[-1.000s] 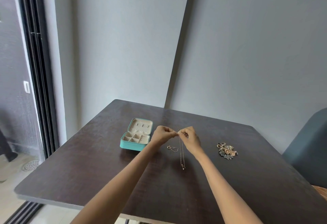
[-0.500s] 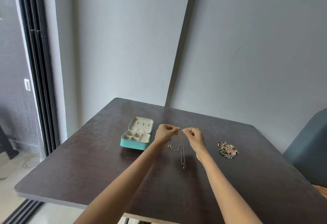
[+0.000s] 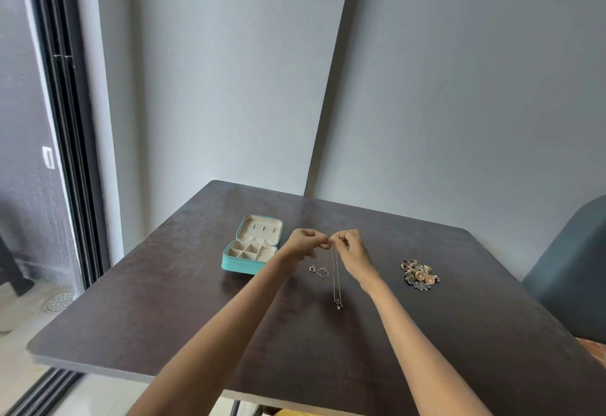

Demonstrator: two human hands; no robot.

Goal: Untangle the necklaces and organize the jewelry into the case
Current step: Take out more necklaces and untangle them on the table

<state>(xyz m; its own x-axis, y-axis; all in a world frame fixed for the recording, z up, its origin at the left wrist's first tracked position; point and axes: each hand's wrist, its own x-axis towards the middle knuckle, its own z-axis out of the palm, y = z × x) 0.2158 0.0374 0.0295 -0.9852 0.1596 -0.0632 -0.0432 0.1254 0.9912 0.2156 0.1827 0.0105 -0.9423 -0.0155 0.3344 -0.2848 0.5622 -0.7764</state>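
Observation:
My left hand (image 3: 303, 245) and my right hand (image 3: 352, 251) meet above the dark table (image 3: 196, 300), both pinching the top of a thin gold necklace (image 3: 335, 279). Its doubled chain hangs straight down to a small pendant near the tabletop. A second fine chain (image 3: 319, 269) loops on the table just left of it; I cannot tell whether the two chains are still tangled. An open teal jewelry case (image 3: 251, 253) with cream compartments sits left of my hands. A small heap of earrings and rings (image 3: 419, 274) lies to the right.
Grey walls stand behind the table. A dark sliding door frame (image 3: 69, 153) runs along the left, and a dark blue chair (image 3: 574, 268) is at the right edge. The table's near edge crosses below my forearms.
My hands have stayed together on the necklace's top, shifting only slightly. The loose chain loop to the left has moved a little on the table.

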